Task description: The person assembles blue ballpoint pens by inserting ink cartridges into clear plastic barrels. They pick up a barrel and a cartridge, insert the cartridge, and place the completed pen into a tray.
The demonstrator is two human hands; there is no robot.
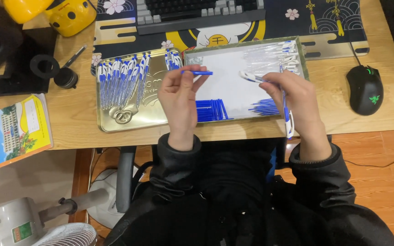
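My left hand (178,98) pinches a short blue pen cap (199,72) between thumb and fingers, held level above the white tray (226,89). My right hand (292,98) grips a white and blue pen barrel (250,77) at its fingertips, and a second pen (286,114) runs down through its palm. The two hands are apart, with the cap pointing toward the barrel. In the white tray lie a row of blue caps (210,110), a small heap of blue refills (265,107) and clear pen barrels (274,54).
A gold metal tin (117,123) at the left holds several finished white and blue pens (121,79). A keyboard (197,11) sits on a patterned desk mat behind, a black mouse (365,89) to the right, a booklet (10,132) at far left. A fan (33,223) stands below the desk.
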